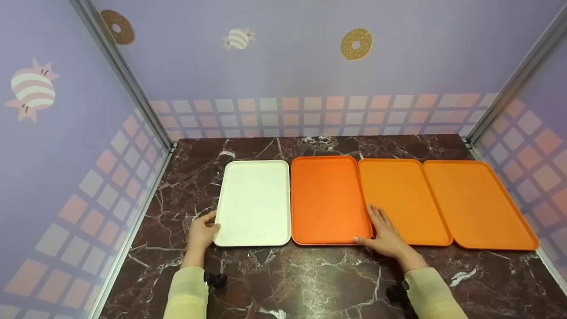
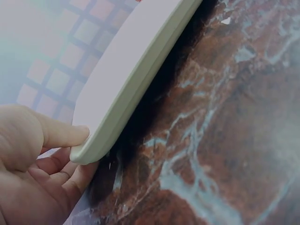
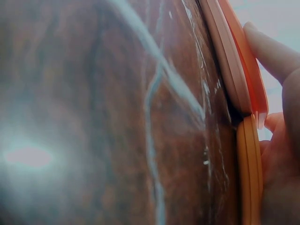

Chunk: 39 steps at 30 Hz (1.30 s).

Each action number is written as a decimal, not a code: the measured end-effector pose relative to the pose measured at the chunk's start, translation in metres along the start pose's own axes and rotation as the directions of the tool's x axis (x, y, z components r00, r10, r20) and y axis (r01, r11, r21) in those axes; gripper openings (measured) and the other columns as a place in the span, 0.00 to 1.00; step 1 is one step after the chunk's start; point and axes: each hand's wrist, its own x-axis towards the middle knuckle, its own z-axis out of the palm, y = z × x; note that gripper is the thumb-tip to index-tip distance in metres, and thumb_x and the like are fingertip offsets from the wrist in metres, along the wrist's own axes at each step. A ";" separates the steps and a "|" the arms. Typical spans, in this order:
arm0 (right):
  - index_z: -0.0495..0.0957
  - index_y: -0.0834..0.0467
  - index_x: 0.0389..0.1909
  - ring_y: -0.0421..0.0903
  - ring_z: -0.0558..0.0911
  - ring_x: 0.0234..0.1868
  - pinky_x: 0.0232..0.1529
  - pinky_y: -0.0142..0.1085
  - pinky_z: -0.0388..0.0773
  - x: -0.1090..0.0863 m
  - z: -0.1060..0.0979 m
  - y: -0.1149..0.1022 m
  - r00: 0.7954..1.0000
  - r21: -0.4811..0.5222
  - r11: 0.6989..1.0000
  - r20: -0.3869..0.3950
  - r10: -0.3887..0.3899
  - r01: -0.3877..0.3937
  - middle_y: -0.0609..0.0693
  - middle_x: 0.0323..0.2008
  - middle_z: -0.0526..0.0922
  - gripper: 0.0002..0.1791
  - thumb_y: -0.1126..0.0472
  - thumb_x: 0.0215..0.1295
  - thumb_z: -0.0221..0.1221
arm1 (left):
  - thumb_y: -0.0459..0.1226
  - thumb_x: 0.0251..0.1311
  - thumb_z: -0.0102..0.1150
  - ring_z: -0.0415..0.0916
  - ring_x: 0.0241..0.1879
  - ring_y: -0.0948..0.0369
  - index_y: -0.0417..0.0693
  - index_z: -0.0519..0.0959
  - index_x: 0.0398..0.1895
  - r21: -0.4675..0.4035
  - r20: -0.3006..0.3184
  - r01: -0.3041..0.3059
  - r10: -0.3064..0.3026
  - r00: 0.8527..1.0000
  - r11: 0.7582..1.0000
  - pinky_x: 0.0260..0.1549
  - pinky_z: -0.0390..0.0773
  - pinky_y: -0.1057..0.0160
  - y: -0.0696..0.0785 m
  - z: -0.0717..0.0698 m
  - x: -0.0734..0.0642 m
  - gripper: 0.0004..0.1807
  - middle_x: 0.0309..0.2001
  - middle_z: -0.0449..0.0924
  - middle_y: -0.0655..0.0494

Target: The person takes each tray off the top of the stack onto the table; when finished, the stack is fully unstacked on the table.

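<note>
Four rectangular trays lie side by side on the marbled table. At the left is a white tray [image 1: 252, 204]. My left hand [image 1: 202, 232] pinches its near left corner, thumb on the rim [image 2: 93, 147] and the other fingers underneath. Right of it lies a red-orange tray [image 1: 328, 199], and my right hand [image 1: 385, 237] grips its near right corner, thumb at the front edge and fingers along the right side. In the right wrist view a paler pinkish edge [image 3: 229, 61] shows directly under the red-orange rim [image 3: 255, 79]. The right fingers overlap the adjoining orange tray [image 1: 394, 190].
A second orange tray [image 1: 478, 199] sits at the far right, close to the side wall [image 1: 536, 133]. Decorated lilac walls enclose the marbled tabletop [image 1: 305, 283] at the back, left and right. Both sleeves carry black wrist devices [image 1: 216, 280].
</note>
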 end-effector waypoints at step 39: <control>0.40 0.60 0.84 0.69 0.39 0.83 0.75 0.76 0.39 0.002 0.002 0.002 1.000 0.000 1.000 -0.002 -0.001 0.001 0.65 0.83 0.40 0.65 0.37 0.59 0.70 | 0.31 0.68 0.61 0.83 0.49 0.43 0.35 0.75 0.67 -0.100 -0.222 -0.077 0.053 0.974 0.992 0.43 0.83 0.61 0.016 0.013 -0.007 0.25 0.50 0.84 0.35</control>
